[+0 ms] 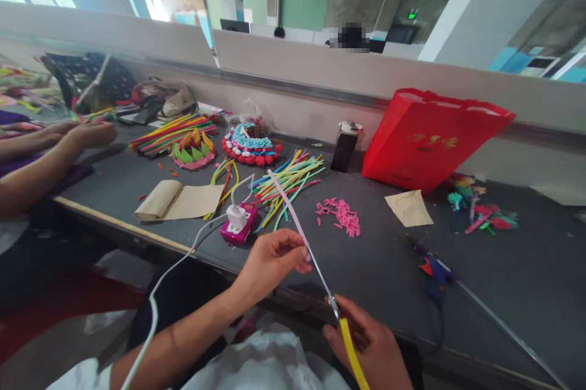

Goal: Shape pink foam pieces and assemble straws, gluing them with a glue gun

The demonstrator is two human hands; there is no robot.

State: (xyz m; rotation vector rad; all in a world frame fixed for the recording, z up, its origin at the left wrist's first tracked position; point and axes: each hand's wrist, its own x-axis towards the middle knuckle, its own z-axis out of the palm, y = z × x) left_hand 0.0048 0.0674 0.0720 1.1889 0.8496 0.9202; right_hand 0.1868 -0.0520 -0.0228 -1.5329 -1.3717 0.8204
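A long pale pink pipe cleaner (289, 207) is pinched between the thumb and fingers of my left hand (279, 259), over the table's front edge. Its far end points up and away to the left. My right hand (370, 344) is wrapped around yellow-handled pliers (348, 341), low in front of my lap. The metal head of the pliers is at the near end of the pale strip; whether the jaws are closed on it I cannot tell. Beyond my hands lies a scattered pile of short pink pieces (345, 217).
Behind are loose coloured pipe cleaners (293, 173), a magenta power socket (240, 228), a paper roll (160, 201) and a red bag (430, 140). A glue gun (434, 271) with a cord lies right. At left, a co-worker's hands (94, 133) hold something small.
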